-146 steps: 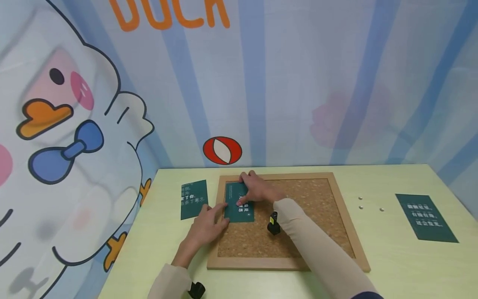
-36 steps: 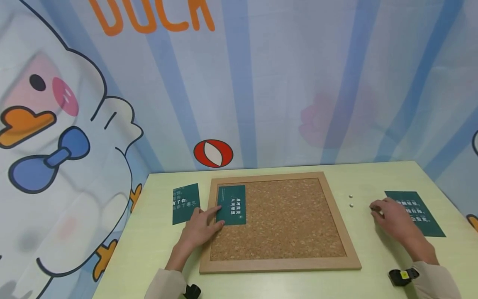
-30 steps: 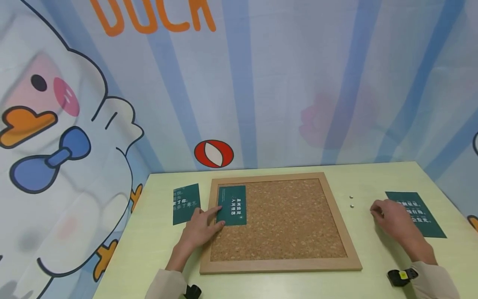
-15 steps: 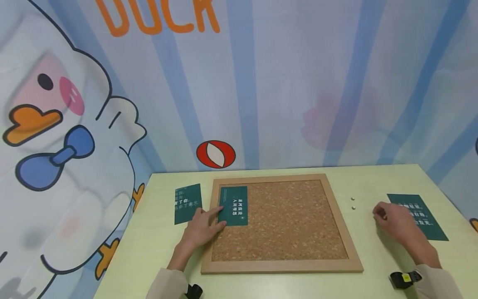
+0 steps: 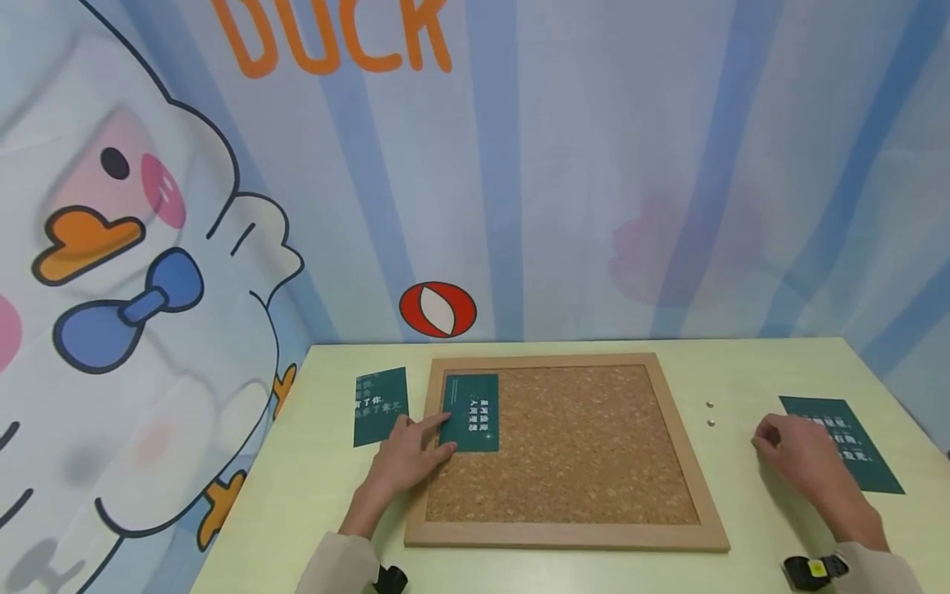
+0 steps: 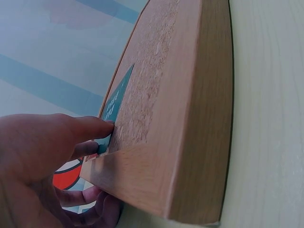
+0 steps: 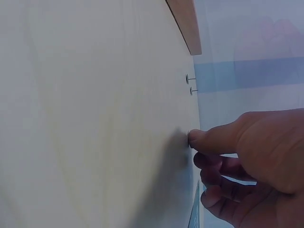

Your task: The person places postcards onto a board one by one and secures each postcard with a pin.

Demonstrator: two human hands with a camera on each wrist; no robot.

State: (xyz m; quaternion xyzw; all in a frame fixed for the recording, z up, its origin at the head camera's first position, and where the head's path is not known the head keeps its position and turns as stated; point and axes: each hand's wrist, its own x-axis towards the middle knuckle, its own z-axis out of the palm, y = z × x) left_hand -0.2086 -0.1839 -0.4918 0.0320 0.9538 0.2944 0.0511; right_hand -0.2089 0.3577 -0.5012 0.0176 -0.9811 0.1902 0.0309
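In the head view my left hand (image 5: 406,455) lies at the left edge of the framed corkboard (image 5: 579,462). Its thumb and index finger stretch over the frame and press the near-left part of a dark green card (image 5: 470,412) with white writing. The left wrist view shows the two fingertips on the card (image 6: 115,105), the other fingers beside the frame. Off to the right, my right hand (image 5: 801,454) is low over the table, its thumb and forefinger pinching a thumbtack (image 7: 188,138), mostly hidden by the thumb. Two more thumbtacks (image 5: 710,413) lie point up between that hand and the board.
A second green card (image 5: 381,406) lies left of the board. A third card (image 5: 853,445) is partly covered by the right hand. The pale table (image 5: 750,371) ends at a cartoon-printed backdrop (image 5: 564,181).
About five seconds ago my right hand was on the board's card; it has since gone right to a thumbtack. The left hand stays on the card. Over the last second the view shifts slightly.
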